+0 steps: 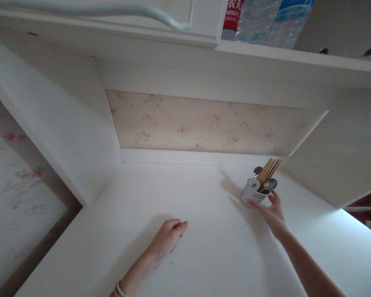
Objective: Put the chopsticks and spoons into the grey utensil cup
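A white cup [247, 195] stands toward the back right of the white desk surface. Out of it stick several wooden chopsticks [266, 171], a metal spoon [270, 184] at the front and another spoon [257, 169] at the back. A small white round piece [253, 184] with a blue mark also sits in its mouth. My right hand [272, 212] is closed around the cup's near side, thumb to the left and fingers to the right. Left of it, my left hand [170, 236] is held in a loose fist over the surface, with nothing visible in it.
White side panels [74, 123] and a low back ledge [185, 157] enclose the desk [160, 189]. Overhead hangs a cabinet door with a pale handle [136, 10]. On the shelf to its right stand clear plastic bottles [256, 22]. Floral wallpaper [200, 123] covers the back wall.
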### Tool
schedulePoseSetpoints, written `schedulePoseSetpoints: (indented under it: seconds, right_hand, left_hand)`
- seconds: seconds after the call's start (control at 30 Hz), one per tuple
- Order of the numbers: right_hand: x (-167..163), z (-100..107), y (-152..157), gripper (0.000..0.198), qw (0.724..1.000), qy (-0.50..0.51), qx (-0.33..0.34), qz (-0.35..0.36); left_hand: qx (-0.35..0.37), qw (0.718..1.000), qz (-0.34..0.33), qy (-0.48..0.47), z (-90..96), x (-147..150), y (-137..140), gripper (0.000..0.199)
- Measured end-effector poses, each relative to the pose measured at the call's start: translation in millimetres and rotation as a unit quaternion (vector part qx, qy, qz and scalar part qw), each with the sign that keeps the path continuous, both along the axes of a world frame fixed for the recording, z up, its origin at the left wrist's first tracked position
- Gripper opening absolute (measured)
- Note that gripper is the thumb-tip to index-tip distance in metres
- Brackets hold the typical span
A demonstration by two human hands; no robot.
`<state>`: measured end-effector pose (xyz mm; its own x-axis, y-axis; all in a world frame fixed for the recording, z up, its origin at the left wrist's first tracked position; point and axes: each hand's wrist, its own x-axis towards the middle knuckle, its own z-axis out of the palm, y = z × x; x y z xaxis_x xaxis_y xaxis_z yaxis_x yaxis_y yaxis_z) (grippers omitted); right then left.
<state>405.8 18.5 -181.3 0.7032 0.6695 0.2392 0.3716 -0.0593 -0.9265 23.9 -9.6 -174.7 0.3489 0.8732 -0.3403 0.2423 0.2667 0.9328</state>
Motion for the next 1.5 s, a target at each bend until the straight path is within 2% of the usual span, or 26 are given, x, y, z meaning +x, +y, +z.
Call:
schedulePoseSetpoints:
  seconds: [0.1,0.17,0.23,0.33,0.4,0.5,0.6,0.63,0.7,0.8,0.9,1.5]
  right_hand:
    - [-14.5,2.5,-20.8,0.109,0.999,0.004,0.018,-0.051]
    - [-30.3,5.7,-37.2,0.097,0.995,-0.009,0.071,-0.073]
    - [-50.6,9.8,-51.3,0.075,0.992,0.026,0.107,-0.059]
    - [-89.5,18.0,-62.0,0.035,0.988,0.113,0.063,0.079]
    - [-121.7,24.5,-61.1,0.033,0.970,0.150,0.031,0.188]
    - [-176.6,30.0,-50.0,0.040,0.921,0.226,-0.006,0.317]
    - [-227.1,20.9,-34.8,0.042,0.874,0.304,-0.044,0.375]
    - [-239.8,14.7,-30.6,0.044,0.871,0.307,-0.055,0.378]
    - [-256.4,0.6,-25.6,0.045,0.886,0.264,-0.059,0.377]
    - [-260.4,-15.3,-26.4,0.043,0.888,0.200,-0.059,0.409]
    - [-252.3,-20.6,-31.6,0.042,0.883,0.191,-0.073,0.422]
    - [-248.6,-18.4,-35.7,0.039,0.888,0.176,-0.073,0.419]
  left_hand:
    - [0.005,1.000,0.000,0.003,0.6,0.5,0.1,0.045]
    - [0.006,1.000,0.001,0.001,2.3,0.9,-0.3,0.045]
    - [0.003,1.000,0.001,-0.001,4.4,1.3,-1.1,0.045]
    - [0.002,1.000,0.003,-0.002,6.4,1.6,-2.8,0.045]
    - [0.003,1.000,0.008,-0.005,6.0,1.6,-3.8,0.045]
    - [0.001,1.000,0.016,-0.006,4.5,1.7,-3.9,0.047]
    - [-0.002,1.000,0.019,-0.014,4.9,2.1,-3.0,0.045]
    - [-0.003,1.000,0.021,-0.019,5.6,2.3,-2.7,0.043]
    - [-0.003,0.999,0.026,-0.026,7.2,3.2,-2.7,0.037]
    - [0.004,0.999,0.027,-0.020,9.0,5.4,-3.6,0.033]
    - [0.018,1.000,0.023,0.002,9.8,8.1,-4.7,0.034]
    - [0.041,0.999,0.011,0.006,8.7,7.2,-6.5,0.033]
